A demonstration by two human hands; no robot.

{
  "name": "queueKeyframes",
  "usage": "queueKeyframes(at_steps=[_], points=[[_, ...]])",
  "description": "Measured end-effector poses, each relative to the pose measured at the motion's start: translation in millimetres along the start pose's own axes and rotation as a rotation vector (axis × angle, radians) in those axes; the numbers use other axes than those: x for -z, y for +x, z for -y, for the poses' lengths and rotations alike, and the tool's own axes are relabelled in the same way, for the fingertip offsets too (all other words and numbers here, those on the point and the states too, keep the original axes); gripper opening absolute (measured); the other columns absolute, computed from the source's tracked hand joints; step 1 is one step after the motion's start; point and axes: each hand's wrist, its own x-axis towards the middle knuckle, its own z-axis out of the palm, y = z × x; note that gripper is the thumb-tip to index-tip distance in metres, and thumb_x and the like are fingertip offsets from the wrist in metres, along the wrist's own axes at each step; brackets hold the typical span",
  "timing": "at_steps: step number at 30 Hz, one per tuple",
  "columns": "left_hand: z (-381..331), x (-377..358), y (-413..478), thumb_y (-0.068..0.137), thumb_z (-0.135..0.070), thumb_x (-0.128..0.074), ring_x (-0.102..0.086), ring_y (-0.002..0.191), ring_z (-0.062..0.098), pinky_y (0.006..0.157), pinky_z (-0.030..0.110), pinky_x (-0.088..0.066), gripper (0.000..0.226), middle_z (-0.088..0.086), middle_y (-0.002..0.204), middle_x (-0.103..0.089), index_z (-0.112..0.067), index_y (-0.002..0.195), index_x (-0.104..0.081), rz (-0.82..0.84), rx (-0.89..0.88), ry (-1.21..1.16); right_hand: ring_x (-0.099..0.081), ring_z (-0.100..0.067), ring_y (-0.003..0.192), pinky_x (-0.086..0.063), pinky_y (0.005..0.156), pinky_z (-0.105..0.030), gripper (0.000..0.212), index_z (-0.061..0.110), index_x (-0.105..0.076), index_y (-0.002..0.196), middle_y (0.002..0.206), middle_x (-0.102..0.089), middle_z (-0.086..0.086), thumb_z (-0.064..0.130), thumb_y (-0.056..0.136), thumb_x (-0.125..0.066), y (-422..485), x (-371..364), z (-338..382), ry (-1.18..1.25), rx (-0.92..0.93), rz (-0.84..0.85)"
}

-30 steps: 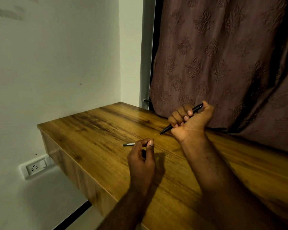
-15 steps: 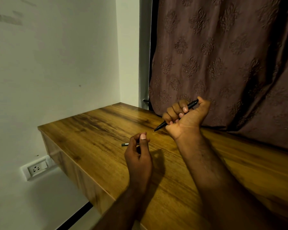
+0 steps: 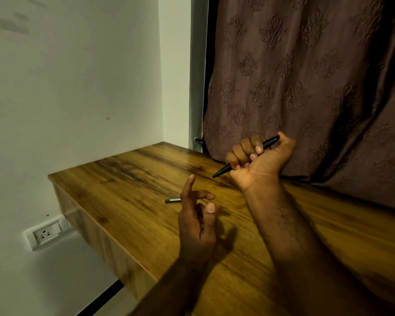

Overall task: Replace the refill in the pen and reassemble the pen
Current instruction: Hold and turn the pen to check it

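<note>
Right hand [image 3: 260, 163] grips the slim black pen [image 3: 268, 142], tip pointing down-left toward the open, empty left hand [image 3: 197, 221], which is beside the short grey rod [image 3: 172, 200].

Your left forearm [image 3: 176, 281] and right forearm [image 3: 283, 224] are bare as far as the view reaches; fine hair shows along the right one, and short, trimmed nails on your left hand [image 3: 197, 226] and right hand [image 3: 260, 160]

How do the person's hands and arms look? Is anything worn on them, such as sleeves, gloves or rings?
Both hands are bare: the left hand and right hand show no gloves, rings or watch. No sleeve reaches the left forearm or the right forearm in view; the right one has fine hair. The visible fingernails are short and unpainted.
</note>
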Motion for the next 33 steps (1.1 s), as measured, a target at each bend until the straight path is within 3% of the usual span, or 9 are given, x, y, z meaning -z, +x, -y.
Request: queueKeyframes(at_steps=[5, 14, 26, 33], points=[[-4.9, -1.3, -3.4, 0.09, -0.042, -0.045, -0.051, 0.051, 0.002, 0.049, 0.012, -0.039, 0.061, -0.006, 0.095, -0.062, -0.023, 0.144, -0.028, 0.079, -0.017, 0.001, -0.01, -0.013, 0.037, -0.013, 0.042, -0.018, 0.051, 0.017, -0.029, 0.05, 0.039, -0.018, 0.004, 0.057, 0.083, -0.028, -0.7, -0.8, -1.8, -0.017, -0.018, 0.034], [-1.9, -0.1, -1.4, 0.09, -0.045, -0.045, -0.05, 0.051, 0.002, 0.05, 0.013, -0.037, 0.062, -0.005, 0.096, -0.062, -0.023, 0.146, -0.028, 0.08, -0.015, 0.059, -0.005, -0.013, 0.043, -0.012, 0.043, -0.018, 0.048, 0.018, -0.026, 0.053, 0.041, -0.017, 0.005, 0.055, 0.083, -0.029, -3.1, -3.5, -3.2, -0.036, -0.014, 0.024], [-3.7, -0.5, -1.1, 0.089, -0.044, -0.047, -0.05, 0.05, 0.003, 0.048, 0.012, -0.036, 0.059, -0.006, 0.094, -0.062, -0.029, 0.143, -0.029, 0.066, -0.002, 0.051, -0.011, -0.012, 0.036, -0.015, 0.041, -0.016, 0.053, 0.017, -0.029, 0.05, 0.039, -0.019, 0.005, 0.057, 0.085, -0.027, -2.7, -3.8, -3.2, -0.012, -0.01, 0.056], [-2.0, 0.4, -0.5, 0.091, -0.043, -0.046, -0.051, 0.05, 0.004, 0.047, 0.015, -0.038, 0.062, -0.008, 0.092, -0.061, -0.023, 0.146, -0.028, 0.067, 0.001, 0.049, -0.014, -0.012, 0.033, -0.016, 0.04, -0.016, 0.054, 0.016, -0.03, 0.05, 0.039, -0.02, 0.004, 0.056, 0.086, -0.026, -4.9, -5.6, -2.9, 0.001, -0.013, 0.133]])
